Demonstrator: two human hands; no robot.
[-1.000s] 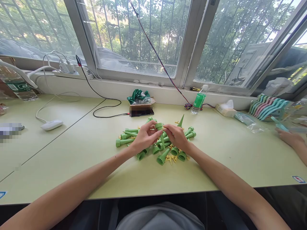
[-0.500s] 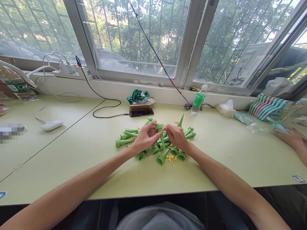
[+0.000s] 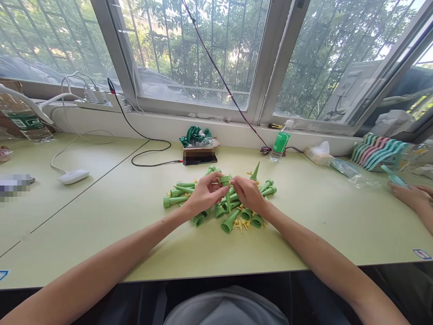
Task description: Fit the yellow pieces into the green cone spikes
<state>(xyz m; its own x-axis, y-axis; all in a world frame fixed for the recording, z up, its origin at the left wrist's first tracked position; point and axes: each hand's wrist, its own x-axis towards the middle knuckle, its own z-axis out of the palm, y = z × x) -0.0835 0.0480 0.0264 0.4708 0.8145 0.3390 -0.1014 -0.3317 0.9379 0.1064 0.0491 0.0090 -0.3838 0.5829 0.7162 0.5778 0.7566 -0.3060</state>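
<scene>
My left hand (image 3: 210, 192) is closed around the wide ribbed end of a green plastic watering spike (image 3: 228, 198), whose narrow tip points down. Close against that end, my right hand (image 3: 249, 194) is pinched shut; whatever its fingertips hold is hidden. Beneath and around both hands lies a loose pile of more green spikes (image 3: 230, 222), some with their threaded open ends facing me. One green spike (image 3: 256, 170) stands tip-up behind my right hand. Small yellow plastic pieces (image 3: 241, 225) are scattered among them, mostly at the near side of the pile.
Behind the pile sit a small cardboard box (image 3: 201, 151) and a phone on a black cable. A water bottle (image 3: 280, 142) and tissue box (image 3: 318, 154) stand along the windowsill. At right, another person's hand (image 3: 411, 195) holds a light-blue piece near stacked coloured hangers (image 3: 379, 153).
My two hands and the held spike stay almost in place. At the far right, the other person's hands have shifted slightly, and more of a second hand shows.
</scene>
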